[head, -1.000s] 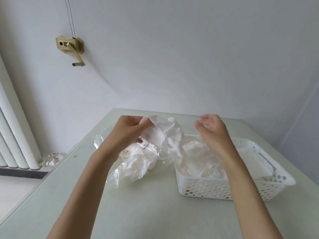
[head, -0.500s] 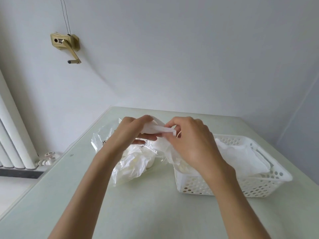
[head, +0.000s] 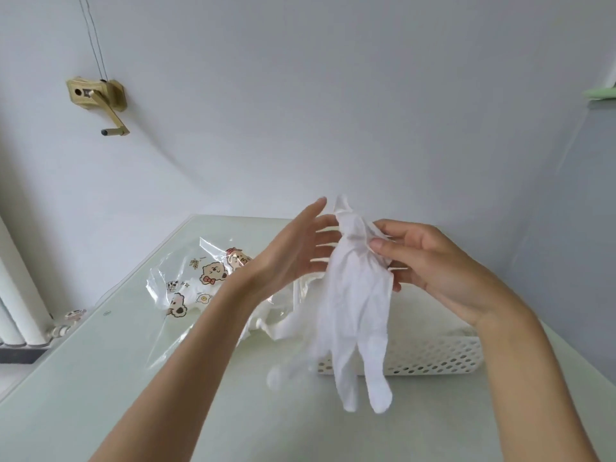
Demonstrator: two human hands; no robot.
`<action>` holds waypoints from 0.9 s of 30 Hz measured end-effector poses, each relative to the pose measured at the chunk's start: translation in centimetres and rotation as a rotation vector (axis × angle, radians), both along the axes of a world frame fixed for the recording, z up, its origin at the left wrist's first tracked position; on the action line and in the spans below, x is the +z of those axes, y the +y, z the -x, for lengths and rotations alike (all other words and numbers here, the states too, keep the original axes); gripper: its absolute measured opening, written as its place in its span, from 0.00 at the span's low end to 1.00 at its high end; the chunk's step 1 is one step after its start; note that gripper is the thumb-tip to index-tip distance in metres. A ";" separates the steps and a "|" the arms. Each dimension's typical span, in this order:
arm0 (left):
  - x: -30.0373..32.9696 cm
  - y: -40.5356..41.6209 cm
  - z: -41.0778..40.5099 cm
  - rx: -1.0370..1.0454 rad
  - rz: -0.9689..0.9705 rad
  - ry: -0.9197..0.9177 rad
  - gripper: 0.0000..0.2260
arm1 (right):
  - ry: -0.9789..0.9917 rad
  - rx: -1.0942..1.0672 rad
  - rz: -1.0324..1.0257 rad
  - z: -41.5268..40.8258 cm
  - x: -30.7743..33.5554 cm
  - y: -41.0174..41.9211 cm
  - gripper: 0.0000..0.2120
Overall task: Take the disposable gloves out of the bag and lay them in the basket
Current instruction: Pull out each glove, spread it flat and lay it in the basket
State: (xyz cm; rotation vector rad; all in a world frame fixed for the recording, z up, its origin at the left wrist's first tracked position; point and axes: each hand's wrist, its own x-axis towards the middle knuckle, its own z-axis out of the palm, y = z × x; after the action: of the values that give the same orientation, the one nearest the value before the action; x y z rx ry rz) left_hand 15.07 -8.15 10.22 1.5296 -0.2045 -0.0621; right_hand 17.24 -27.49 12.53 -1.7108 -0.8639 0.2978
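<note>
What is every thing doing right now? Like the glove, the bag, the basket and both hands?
Glove: held up in the air, fingers hanging down, above the basket's near side.
Right hand: pinches the glove near its cuff.
Left hand: open, fingers straight, beside the glove.
Bag: lies crumpled on the table, white gloves still inside.
Basket: stands on the table; its inside is mostly hidden.
Table: carries bag and basket.

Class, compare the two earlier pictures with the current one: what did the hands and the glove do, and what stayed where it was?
The right hand took hold of the glove by its cuff and lifted it, so it now hangs unfolded, fingers down, in front of the basket. The left hand let go and opened, its fingers straight beside the cuff. The printed bag and the basket stayed on the table.
</note>
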 end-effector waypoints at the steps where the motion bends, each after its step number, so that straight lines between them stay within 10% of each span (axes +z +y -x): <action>1: 0.0 -0.5 -0.4 -0.038 -0.056 0.075 0.32 | 0.031 -0.016 -0.016 -0.4 0.1 -0.5 0.10; 7: -0.3 -2.4 -0.3 -0.034 -0.215 -0.006 0.15 | 0.209 -0.149 -0.135 -3.2 -0.7 -2.9 0.12; 12: 0.4 -3.3 -1.5 0.084 -0.421 -0.129 0.07 | 0.059 -0.144 0.066 -3.9 -1.3 -3.7 0.34; 21: 1.3 -3.2 -1.1 0.102 -0.556 -0.185 0.20 | 0.070 -0.481 -0.307 -3.7 -1.2 -3.1 0.07; 27: 2.3 -1.8 0.4 0.029 -0.376 -0.099 0.16 | 0.259 -0.209 -0.333 -3.1 -0.2 -4.0 0.15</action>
State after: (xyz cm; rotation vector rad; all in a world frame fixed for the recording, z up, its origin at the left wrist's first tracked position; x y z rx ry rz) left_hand 14.64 -9.90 12.53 1.9119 -0.2601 -0.0011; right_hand 20.34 -31.50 12.32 -1.4001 -0.5069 0.2140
